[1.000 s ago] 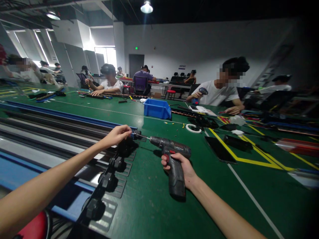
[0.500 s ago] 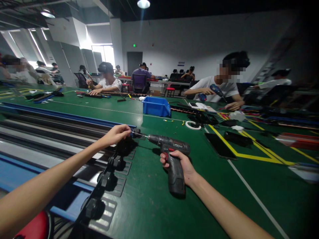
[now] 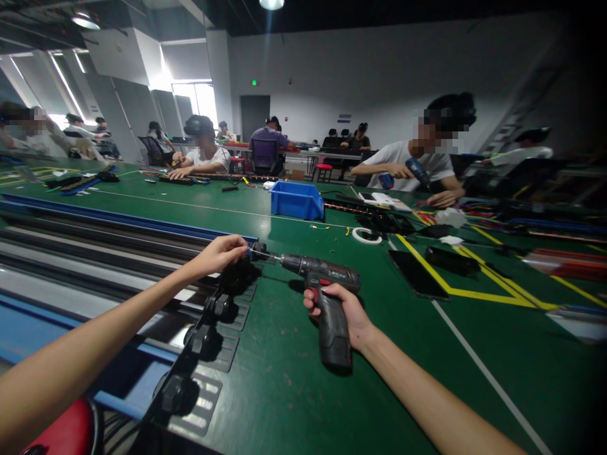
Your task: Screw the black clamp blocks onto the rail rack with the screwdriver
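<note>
A black cordless drill (image 3: 334, 309) is gripped in my right hand (image 3: 348, 309), a finger at its red trigger. Its chuck points left, and a long thin bit (image 3: 265, 254) reaches from it toward my left hand (image 3: 227, 253). The fingers of that hand are pinched together at the bit's tip, by the far end of the long rail assembly (image 3: 109, 234). Whatever lies between those fingertips is too small to make out. Black knobs (image 3: 203, 339) line the near end of the assembly, beside flat slotted plates (image 3: 225, 352).
Beyond my hands stands a blue bin (image 3: 296, 201). A white ring (image 3: 367, 236) and a dark flat panel (image 3: 417, 273) lie on the green table (image 3: 294, 392) to the right. Across it, a co-worker (image 3: 403, 158) holds a blue drill (image 3: 417, 172); others sit farther back.
My hands and the drill keep nearly the same pose. The view has shifted slightly. Across the table, the co-worker's blue drill has tilted a little.
</note>
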The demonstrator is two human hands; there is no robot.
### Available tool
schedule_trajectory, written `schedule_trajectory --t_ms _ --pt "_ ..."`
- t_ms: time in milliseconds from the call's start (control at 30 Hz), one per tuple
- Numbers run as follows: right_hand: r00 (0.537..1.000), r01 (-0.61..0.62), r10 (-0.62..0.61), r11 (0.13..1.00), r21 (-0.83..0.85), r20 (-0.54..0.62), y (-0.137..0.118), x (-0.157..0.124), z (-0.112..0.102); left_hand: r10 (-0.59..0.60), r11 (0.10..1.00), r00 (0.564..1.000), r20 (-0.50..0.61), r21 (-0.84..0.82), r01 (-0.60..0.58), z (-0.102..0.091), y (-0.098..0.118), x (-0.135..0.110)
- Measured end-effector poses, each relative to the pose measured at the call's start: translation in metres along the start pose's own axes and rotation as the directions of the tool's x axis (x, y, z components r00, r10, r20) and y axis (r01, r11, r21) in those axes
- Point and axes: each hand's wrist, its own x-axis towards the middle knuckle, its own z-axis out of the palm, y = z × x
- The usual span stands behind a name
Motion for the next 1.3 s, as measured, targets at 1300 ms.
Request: schedule_trajectory --t_ms 1300 --pt "0.999 -0.037 0.037 0.999 -0.006 0.002 -0.002 -0.001 0.000 0.096 0.968 0.994 0.043 0.227 -0.103 0.003 0.008 -0.005"
